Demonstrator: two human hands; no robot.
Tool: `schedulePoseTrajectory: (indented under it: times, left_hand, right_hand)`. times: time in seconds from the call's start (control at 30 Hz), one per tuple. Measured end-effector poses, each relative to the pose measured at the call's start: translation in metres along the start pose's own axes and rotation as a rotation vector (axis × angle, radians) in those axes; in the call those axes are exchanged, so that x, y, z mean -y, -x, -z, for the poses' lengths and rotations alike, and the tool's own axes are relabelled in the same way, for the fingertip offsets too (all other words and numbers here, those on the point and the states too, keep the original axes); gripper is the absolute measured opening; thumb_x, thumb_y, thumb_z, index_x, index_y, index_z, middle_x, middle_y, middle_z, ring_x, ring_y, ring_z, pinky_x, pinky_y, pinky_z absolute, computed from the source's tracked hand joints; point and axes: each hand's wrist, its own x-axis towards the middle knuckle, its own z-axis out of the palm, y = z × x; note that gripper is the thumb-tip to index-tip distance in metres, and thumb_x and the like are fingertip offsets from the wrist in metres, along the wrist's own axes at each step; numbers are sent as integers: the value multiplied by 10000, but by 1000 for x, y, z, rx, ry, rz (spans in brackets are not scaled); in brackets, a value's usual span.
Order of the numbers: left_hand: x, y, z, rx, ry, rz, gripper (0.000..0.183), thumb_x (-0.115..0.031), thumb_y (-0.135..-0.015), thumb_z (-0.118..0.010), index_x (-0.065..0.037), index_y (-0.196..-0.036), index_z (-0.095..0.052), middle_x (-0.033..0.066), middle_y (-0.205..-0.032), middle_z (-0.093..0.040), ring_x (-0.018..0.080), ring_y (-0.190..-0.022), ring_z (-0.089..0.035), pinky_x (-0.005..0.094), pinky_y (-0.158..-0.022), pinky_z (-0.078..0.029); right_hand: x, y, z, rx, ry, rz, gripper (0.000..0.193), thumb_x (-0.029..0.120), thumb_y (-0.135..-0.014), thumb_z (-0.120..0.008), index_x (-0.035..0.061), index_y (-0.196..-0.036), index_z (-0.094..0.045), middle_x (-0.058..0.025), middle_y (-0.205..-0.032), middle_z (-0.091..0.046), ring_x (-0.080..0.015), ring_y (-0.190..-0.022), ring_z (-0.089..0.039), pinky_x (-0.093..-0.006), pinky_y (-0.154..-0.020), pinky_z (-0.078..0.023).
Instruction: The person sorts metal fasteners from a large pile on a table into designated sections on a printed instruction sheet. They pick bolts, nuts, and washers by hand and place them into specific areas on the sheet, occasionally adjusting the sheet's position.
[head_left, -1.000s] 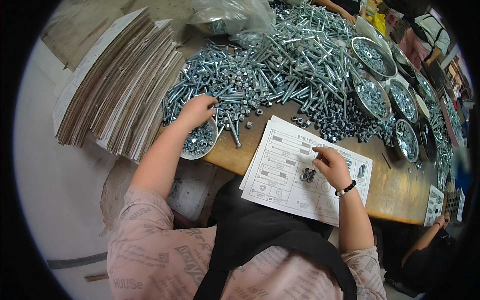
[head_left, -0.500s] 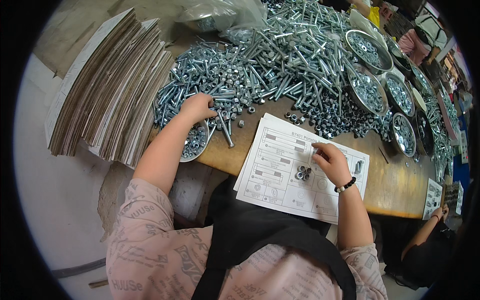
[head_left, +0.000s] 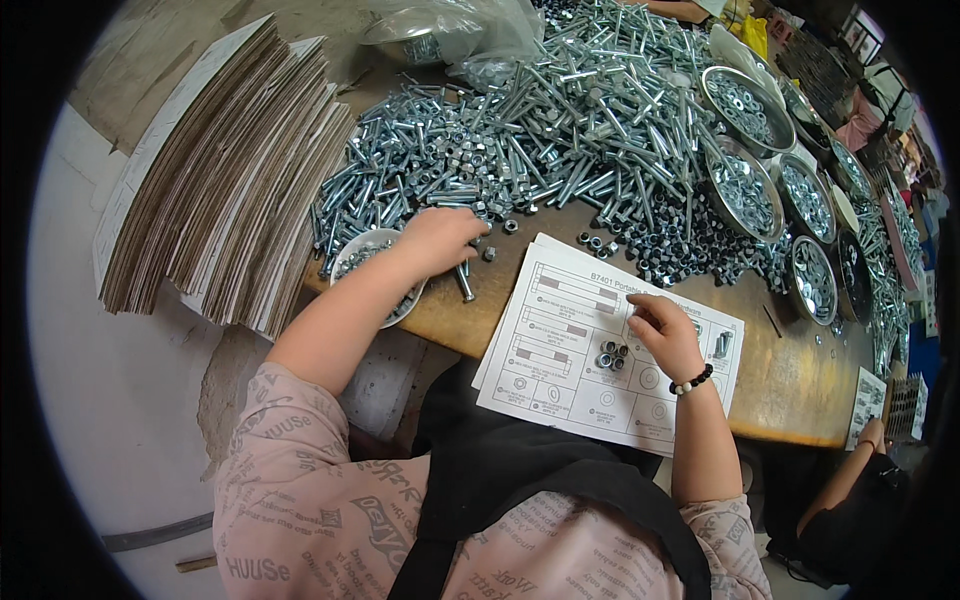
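My left hand [head_left: 442, 240] is at the near edge of the pile of bolts and hex nuts [head_left: 470, 150]. Its fingers are bent together beside a few loose nuts, and the fingertips hide whatever they may grip. Just under it a long bolt [head_left: 465, 283] lies on the table. Over the printed sheet [head_left: 510, 375], my right hand [head_left: 668, 335] hovers with thumb and forefinger apart, nothing visible between them. A small cluster of lock nuts [head_left: 611, 355] stands on the sheet beside that hand. Short bolts [head_left: 722, 345] rest near the sheet's right edge. My left forearm partly covers a white bowl of small nuts [head_left: 404, 308].
A tall stack of cardboard sheets [head_left: 225, 170] stands at the left. Dark-topped nuts [head_left: 670, 235] spread beyond the sheet. Metal bowls of washers [head_left: 742, 190] line the right side. A clear plastic bag [head_left: 480, 35] lies at the back. A co-worker's arm [head_left: 840, 480] shows at far right.
My left hand has moved right and slightly nearer, from over the bowl's far side to the loose nuts. More of the bowl shows. My right hand stays nearly still over the sheet.
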Motion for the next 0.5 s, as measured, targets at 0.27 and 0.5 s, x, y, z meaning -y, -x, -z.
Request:
schedulePoseTrajectory:
  times: [0.27,0.5]
  left_hand:
    - [-19,-14,-14,164,-232,62,267,-146,-709,-648,-78,-950,-558,129,-882,-510,295,-814,-573,406,-622,-468]
    - [-20,-14,-25,160,22,7,256,-92,-726,-621,-83,-973,-556,115,-961,-512,309,-877,-542,382,-751,-450]
  right_hand:
    - [-2,7,6,-20,76,22,258,116,-768,-628,49,-1017,-604,-56,-782,-568,-153,-674,-539,-268,-627,-445]
    - [1,9,3,-4,27,-3,269,118,-773,-624,38,-1028,-597,-55,-789,-572,-146,-679,-532,-266,-631,-441]
